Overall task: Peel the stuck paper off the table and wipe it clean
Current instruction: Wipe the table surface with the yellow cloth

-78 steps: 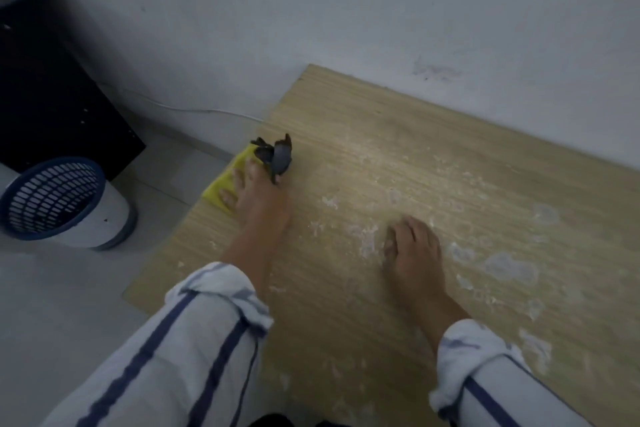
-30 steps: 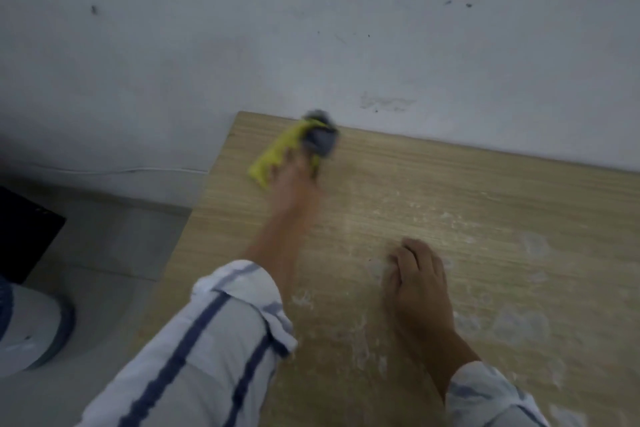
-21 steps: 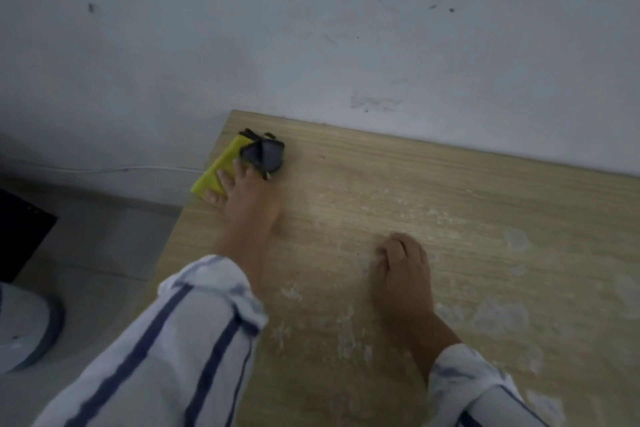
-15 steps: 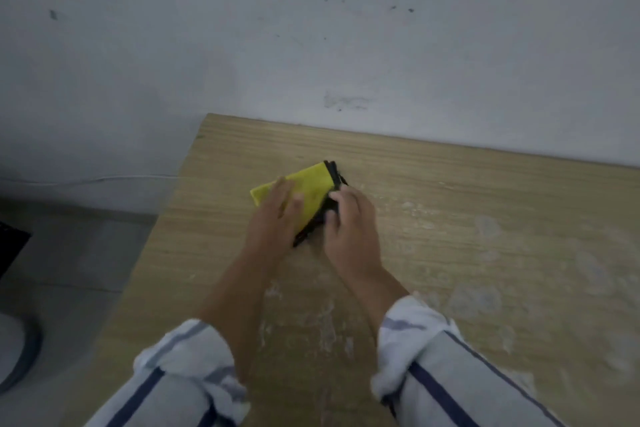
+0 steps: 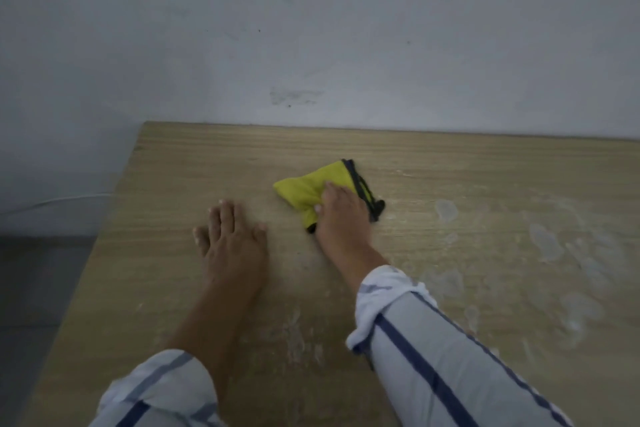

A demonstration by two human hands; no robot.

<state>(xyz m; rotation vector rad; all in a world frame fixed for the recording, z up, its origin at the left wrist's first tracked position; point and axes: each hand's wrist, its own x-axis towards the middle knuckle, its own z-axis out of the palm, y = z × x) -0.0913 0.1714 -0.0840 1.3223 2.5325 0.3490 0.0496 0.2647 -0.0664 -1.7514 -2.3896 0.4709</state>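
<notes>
Presently: our left hand [image 5: 232, 243] flat, bracing on table [image 5: 173, 184]; right hand [image 5: 341, 218] grasps cloth [image 5: 301, 191] for wiping off paper residue [image 5: 446, 210].

We look down into a plain, bare room, home or office we cannot tell: a wood-grain table [image 5: 180, 184] against a scuffed white wall [image 5: 311, 28], grey floor [image 5: 34, 288] lower left, a thin cable [image 5: 69, 198] by it.

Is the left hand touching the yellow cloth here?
Apart. The head view shows a strip of bare table between the left hand, lying flat, and the yellow cloth; only the right hand holds it.
</notes>
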